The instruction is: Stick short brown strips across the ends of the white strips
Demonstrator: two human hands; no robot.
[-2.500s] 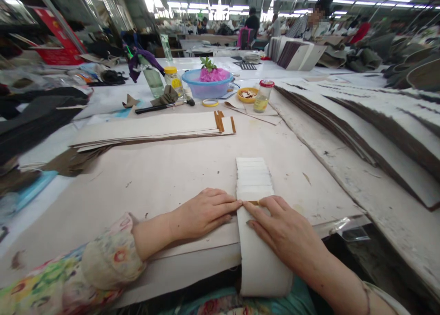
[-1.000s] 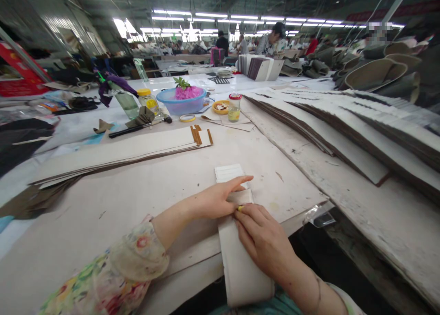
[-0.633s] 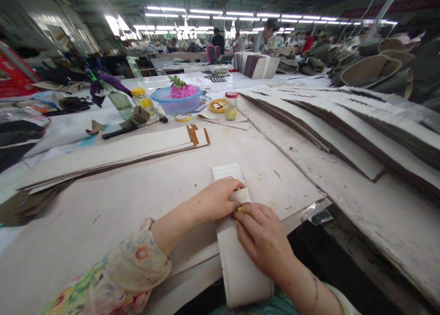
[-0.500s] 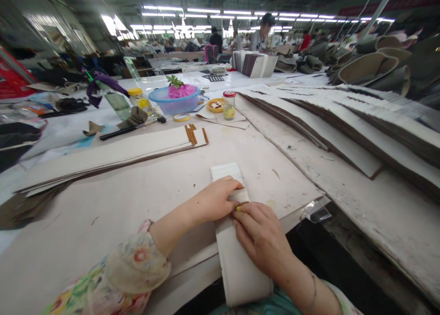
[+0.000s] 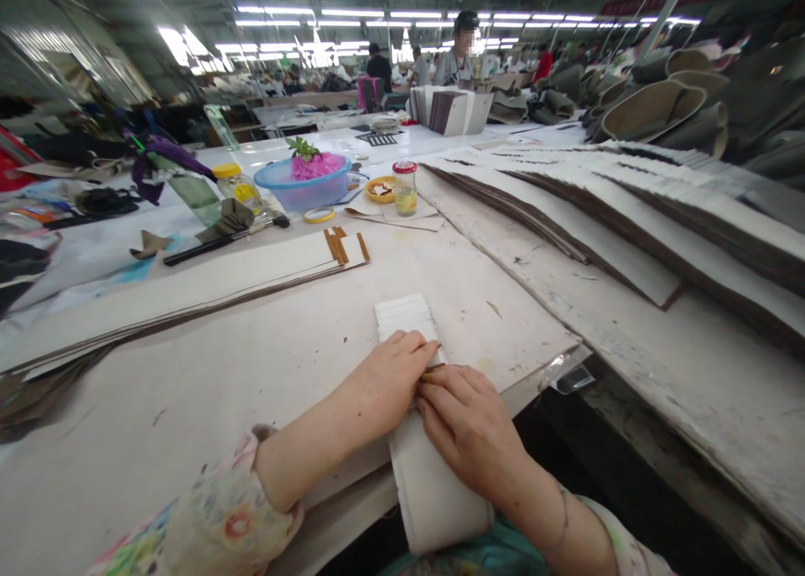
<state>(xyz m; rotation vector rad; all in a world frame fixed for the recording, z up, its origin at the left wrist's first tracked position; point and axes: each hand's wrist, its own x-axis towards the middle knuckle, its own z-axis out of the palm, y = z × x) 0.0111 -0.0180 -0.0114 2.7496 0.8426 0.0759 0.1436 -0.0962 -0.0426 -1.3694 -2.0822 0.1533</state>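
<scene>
Stretching away beyond the white strip, the room runs under rows of tube lights into a blur of people and piles too small to sort out. The desk, its pale covering marked with stains and flecks, carries the strip at its front edge. Right of the strip lie layered boards with brown edges, cut off by the side of the view. Far beyond it stands a person in a checked shirt, lower body hidden behind upright panels. Left of the strip, a pile of long pale pieces with brown end tabs runs out of view. The strip itself lies ridged at its far end, vanishes under both hands, then curves down over the desk's edge, its near end out of sight. The left hand rests across it, fingers bent and close together. The right hand meets it there, fingers narrow and bunched; whether either grips or only presses, I cannot tell. Beyond the strip, to its left, sits a blue basin; straight beyond it, a red-lidded jar. On the strip, at the right fingers, shows a yellow speck, mostly covered and impossible to identify.
</scene>
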